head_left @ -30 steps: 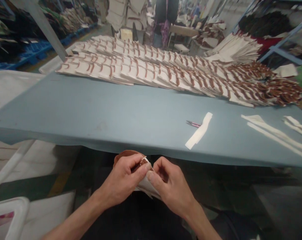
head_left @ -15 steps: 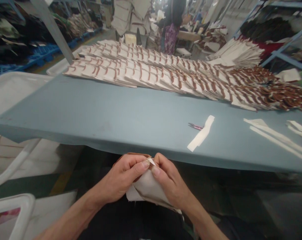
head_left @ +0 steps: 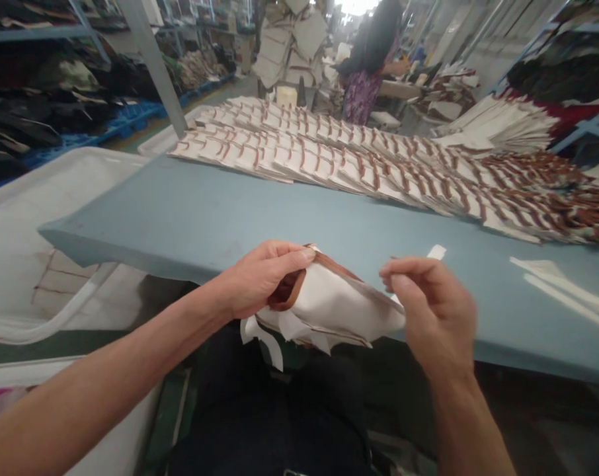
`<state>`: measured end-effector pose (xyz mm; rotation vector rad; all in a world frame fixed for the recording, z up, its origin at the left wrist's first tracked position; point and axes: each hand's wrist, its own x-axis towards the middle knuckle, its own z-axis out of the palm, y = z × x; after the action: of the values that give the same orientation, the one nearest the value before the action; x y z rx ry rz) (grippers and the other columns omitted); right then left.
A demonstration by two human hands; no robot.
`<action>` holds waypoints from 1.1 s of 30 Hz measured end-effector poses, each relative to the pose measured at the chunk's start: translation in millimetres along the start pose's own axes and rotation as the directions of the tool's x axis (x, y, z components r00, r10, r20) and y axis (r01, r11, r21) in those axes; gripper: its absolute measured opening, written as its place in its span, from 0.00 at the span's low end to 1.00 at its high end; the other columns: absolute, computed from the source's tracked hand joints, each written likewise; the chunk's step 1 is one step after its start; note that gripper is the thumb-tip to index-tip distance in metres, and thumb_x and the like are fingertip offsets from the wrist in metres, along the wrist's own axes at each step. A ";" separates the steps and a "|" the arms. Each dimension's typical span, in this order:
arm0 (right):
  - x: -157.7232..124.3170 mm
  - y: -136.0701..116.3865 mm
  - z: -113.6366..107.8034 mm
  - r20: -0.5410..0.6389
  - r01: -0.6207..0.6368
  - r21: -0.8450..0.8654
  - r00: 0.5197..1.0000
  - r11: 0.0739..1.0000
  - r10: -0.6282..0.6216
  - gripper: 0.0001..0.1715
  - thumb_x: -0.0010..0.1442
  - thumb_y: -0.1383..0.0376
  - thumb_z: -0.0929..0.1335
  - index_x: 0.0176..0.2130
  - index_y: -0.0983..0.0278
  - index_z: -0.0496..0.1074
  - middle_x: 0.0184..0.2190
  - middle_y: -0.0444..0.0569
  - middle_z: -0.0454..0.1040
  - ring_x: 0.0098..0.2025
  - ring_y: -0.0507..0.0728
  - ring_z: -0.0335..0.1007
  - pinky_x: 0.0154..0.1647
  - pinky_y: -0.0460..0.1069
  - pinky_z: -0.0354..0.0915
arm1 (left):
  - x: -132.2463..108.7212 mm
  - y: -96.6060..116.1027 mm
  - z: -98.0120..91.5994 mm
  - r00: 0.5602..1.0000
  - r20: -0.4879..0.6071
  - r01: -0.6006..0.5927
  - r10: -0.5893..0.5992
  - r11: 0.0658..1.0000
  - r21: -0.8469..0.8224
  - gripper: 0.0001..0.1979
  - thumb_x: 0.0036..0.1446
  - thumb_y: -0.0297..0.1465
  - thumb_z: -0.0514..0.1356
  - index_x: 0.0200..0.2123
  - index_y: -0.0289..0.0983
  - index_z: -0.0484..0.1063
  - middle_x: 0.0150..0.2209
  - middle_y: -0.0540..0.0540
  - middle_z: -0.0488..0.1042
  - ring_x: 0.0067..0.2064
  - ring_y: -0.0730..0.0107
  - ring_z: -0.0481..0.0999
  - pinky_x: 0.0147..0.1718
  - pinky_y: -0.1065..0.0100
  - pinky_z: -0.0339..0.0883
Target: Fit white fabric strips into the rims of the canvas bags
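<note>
We observe the left hand (head_left: 274,274) pinching the cream fabric piece (head_left: 349,304) by its brown-trimmed upper edge, at the near edge of the blue table (head_left: 205,211). We note the right hand (head_left: 433,311) raised by the piece's right end, thumb and fingers curled close together; whether they grip anything, we cannot tell. We record brown-edged cream pieces (head_left: 319,162) in overlapping rows along the table's far side.

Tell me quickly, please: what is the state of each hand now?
Left hand: closed on the cream fabric piece with brown edging.
Right hand: partly curled, blurred; whether it holds anything cannot be told.
</note>
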<state>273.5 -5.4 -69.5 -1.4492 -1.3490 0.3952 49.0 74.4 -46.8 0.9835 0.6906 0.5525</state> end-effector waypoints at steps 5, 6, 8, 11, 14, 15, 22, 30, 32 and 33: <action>-46.4 -6.8 15.0 0.144 0.093 -0.139 0.987 0.986 -0.073 0.05 0.63 0.61 0.71 0.39 0.60 0.77 0.34 0.46 0.82 0.34 0.58 0.78 0.39 0.51 0.70 | 12.8 17.4 3.2 0.993 -0.114 -0.003 -0.015 0.988 -0.152 0.18 0.69 0.35 0.57 0.38 0.28 0.83 0.19 0.47 0.72 0.16 0.77 0.65 0.14 0.78 0.57; -51.3 -3.0 22.0 0.176 0.043 -0.151 0.984 0.988 -0.016 0.08 0.62 0.59 0.72 0.41 0.60 0.77 0.37 0.48 0.83 0.37 0.59 0.78 0.41 0.53 0.71 | 16.7 21.4 4.2 0.991 -0.127 0.005 -0.030 0.982 -0.189 0.19 0.70 0.33 0.54 0.41 0.27 0.83 0.21 0.45 0.75 0.18 0.74 0.70 0.17 0.78 0.63; -53.8 7.4 36.0 0.204 -0.067 -0.167 0.974 0.984 0.101 0.16 0.59 0.56 0.73 0.45 0.61 0.77 0.43 0.52 0.83 0.43 0.64 0.79 0.46 0.57 0.71 | 24.3 28.6 6.6 0.984 -0.170 0.005 -0.049 0.968 -0.250 0.20 0.72 0.30 0.51 0.41 0.28 0.83 0.24 0.43 0.77 0.22 0.73 0.75 0.21 0.77 0.69; -44.0 22.0 52.1 0.252 -0.161 -0.064 0.952 0.985 0.172 0.20 0.56 0.56 0.73 0.47 0.61 0.75 0.45 0.52 0.82 0.48 0.65 0.77 0.52 0.60 0.69 | 32.6 36.4 10.5 0.968 -0.248 -0.043 -0.030 0.957 -0.286 0.19 0.70 0.26 0.52 0.37 0.28 0.83 0.23 0.44 0.77 0.21 0.76 0.73 0.20 0.80 0.67; -29.4 28.4 62.0 0.298 -0.182 0.093 0.943 0.979 0.147 0.18 0.56 0.56 0.72 0.44 0.62 0.74 0.34 0.47 0.80 0.39 0.61 0.77 0.47 0.56 0.70 | 37.1 41.5 13.4 0.964 -0.263 -0.052 -0.034 0.948 -0.315 0.17 0.69 0.24 0.53 0.35 0.27 0.82 0.24 0.44 0.77 0.20 0.79 0.70 0.20 0.82 0.66; -25.5 28.6 64.4 0.294 -0.175 0.109 0.946 0.978 0.137 0.16 0.57 0.55 0.72 0.42 0.61 0.74 0.31 0.45 0.78 0.36 0.59 0.75 0.44 0.55 0.69 | 38.2 43.0 14.1 0.963 -0.268 -0.056 -0.035 0.945 -0.323 0.17 0.68 0.24 0.53 0.35 0.27 0.82 0.24 0.44 0.77 0.20 0.80 0.70 0.20 0.82 0.66; -20.7 23.9 73.1 0.037 -0.057 -0.003 0.998 0.998 0.057 0.15 0.57 0.55 0.74 0.39 0.62 0.73 0.37 0.50 0.78 0.41 0.61 0.74 0.47 0.56 0.68 | 41.6 53.7 18.7 0.947 -0.318 -0.066 -0.038 0.948 -0.310 0.18 0.69 0.23 0.51 0.35 0.26 0.81 0.21 0.46 0.75 0.19 0.79 0.69 0.19 0.80 0.66; -36.4 32.6 76.7 -0.138 -0.091 -0.228 0.989 0.970 0.060 0.25 0.55 0.51 0.75 0.47 0.62 0.74 0.43 0.54 0.81 0.45 0.65 0.77 0.48 0.57 0.70 | 33.3 44.0 25.2 0.948 -0.316 -0.079 -0.024 0.948 -0.309 0.22 0.74 0.26 0.48 0.42 0.25 0.83 0.29 0.39 0.81 0.23 0.75 0.76 0.21 0.79 0.70; -38.9 35.6 83.1 -0.147 -0.128 -0.245 0.985 0.961 0.094 0.24 0.57 0.52 0.75 0.48 0.62 0.74 0.43 0.53 0.82 0.45 0.66 0.78 0.47 0.57 0.69 | 32.6 38.7 27.1 0.943 -0.333 -0.100 -0.011 0.944 -0.314 0.21 0.74 0.27 0.49 0.44 0.25 0.82 0.32 0.36 0.83 0.27 0.72 0.79 0.24 0.78 0.73; -39.2 37.1 86.7 -0.168 -0.139 -0.239 0.981 0.961 0.100 0.22 0.58 0.53 0.73 0.47 0.62 0.74 0.43 0.53 0.81 0.44 0.65 0.78 0.46 0.57 0.69 | 32.5 36.2 28.0 0.941 -0.338 -0.104 -0.010 0.942 -0.318 0.21 0.74 0.27 0.49 0.45 0.25 0.82 0.34 0.35 0.84 0.28 0.71 0.80 0.25 0.78 0.74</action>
<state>210.8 8.2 -148.9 -1.7395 -1.2217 0.1899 87.3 97.8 -13.0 0.5930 0.8447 0.8630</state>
